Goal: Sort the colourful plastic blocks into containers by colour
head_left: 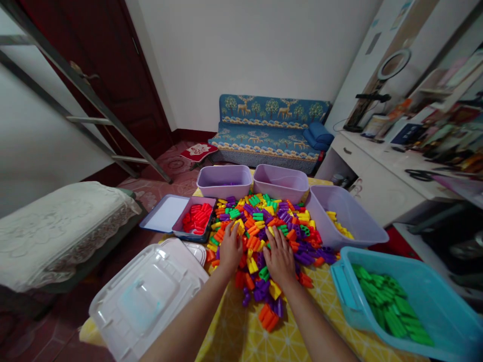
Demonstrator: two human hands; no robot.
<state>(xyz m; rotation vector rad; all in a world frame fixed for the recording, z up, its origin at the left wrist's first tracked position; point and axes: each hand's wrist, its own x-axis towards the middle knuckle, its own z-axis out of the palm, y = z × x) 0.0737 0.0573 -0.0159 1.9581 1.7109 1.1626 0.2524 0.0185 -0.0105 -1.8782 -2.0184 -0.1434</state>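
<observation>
A heap of small plastic building blocks (252, 264) in orange, yellow, green and purple spreads over the table. My left hand (231, 247) rests on the left side of the heap, its fingers parted and touching the pieces, close to a yellow block (240, 225). On the right, my right hand (279, 255) lies over the blocks with its fingers spread; a yellow piece shows at its fingertips. Neither hand clearly grips anything. Nearest to me, an orange block (268, 318) sits at the front of the heap.
Behind the heap stand a left purple bin (224, 190) with a few purple pieces and another purple bin (281, 190). Rightward are a lilac bin (362, 229) with yellow blocks and a turquoise tub (352, 314) with green ones. Leftward: a box (177, 231) of red blocks, clear lids (151, 296).
</observation>
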